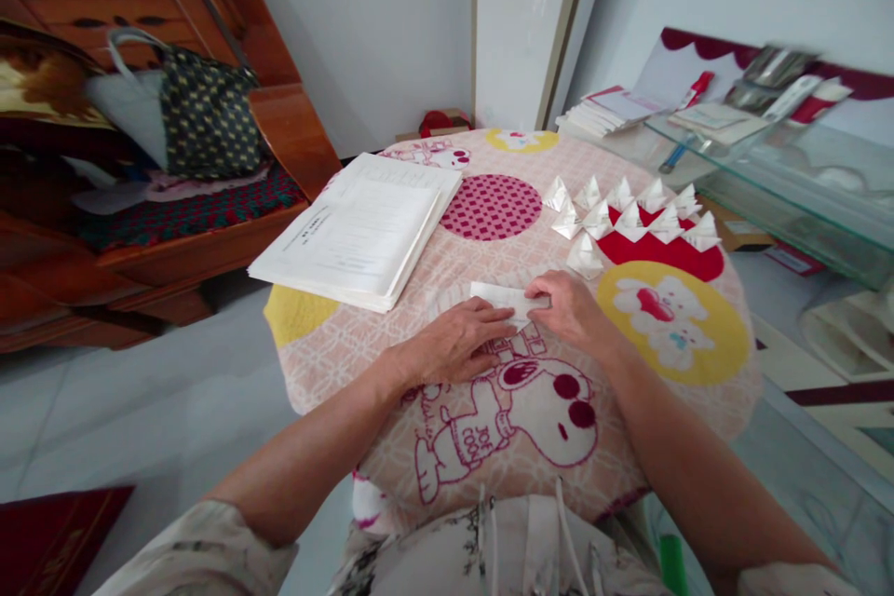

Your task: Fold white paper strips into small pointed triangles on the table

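Pale printed clothing

The off-white left sleeve [209, 545], marked with dark, sketchy smudges, is loose and ends near the elbow; the pale right sleeve [789, 580] shows partly. The garment front [412, 568] carries a blackish, branching print, with thin whitish cords [570, 535] hanging down.

"JOE COOL" can be read on the cartoon dog [513, 428]; print on the paper stack [363, 228], beyond the dog's left, is blurred.
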The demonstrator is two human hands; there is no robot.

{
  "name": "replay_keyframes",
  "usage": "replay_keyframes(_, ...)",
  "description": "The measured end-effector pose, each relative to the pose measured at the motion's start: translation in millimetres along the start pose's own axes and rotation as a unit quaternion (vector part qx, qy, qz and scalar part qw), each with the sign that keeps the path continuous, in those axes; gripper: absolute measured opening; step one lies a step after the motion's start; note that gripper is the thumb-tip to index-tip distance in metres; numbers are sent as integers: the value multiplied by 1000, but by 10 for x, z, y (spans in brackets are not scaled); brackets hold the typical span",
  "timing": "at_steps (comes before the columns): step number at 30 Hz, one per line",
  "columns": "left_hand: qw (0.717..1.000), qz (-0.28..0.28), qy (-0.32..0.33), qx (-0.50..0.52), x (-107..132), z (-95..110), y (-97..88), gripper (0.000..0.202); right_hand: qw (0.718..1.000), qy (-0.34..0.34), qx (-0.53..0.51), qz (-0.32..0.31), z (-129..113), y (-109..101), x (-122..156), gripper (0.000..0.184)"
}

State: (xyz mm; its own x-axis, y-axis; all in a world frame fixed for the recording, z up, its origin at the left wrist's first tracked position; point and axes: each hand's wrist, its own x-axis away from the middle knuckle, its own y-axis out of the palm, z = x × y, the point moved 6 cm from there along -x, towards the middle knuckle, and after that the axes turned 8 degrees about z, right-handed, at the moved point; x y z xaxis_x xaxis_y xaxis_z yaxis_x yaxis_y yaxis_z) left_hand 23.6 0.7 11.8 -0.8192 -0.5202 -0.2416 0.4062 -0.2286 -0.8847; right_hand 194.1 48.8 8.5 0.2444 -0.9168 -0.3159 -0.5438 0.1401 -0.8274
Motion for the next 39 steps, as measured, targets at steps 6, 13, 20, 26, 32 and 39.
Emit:
replay_keyframes(6, 1000, 12, -6, -3, -1, 11, 9, 42, 996, 8, 78, 38, 113, -39, -7, 20)
replay_keyframes(13, 1000, 9, -9, -26, -12, 26, 27, 43, 996, -61, 51, 38, -86, 66, 35, 14)
replay_keyframes(20, 999, 10, -11, -31, -8, 29, 28, 43, 994, -67, 38, 83, -41, 84, 43, 13)
replay_keyframes(26, 1000, 11, -11, -26, -10, 37, 19, 42, 992, -80, 38, 89, -62, 58, 53, 12)
replay_keyframes(32, 1000, 9, -13, -24, -17, 32, 23, 42, 994, -71, -4, 88, -63, 15, 29, 17)
replay_keyframes(39, 1000, 9, -15, -22, -14, 26, 25, 42, 994, -76, -47, 67, -106, -27, 17, 19)
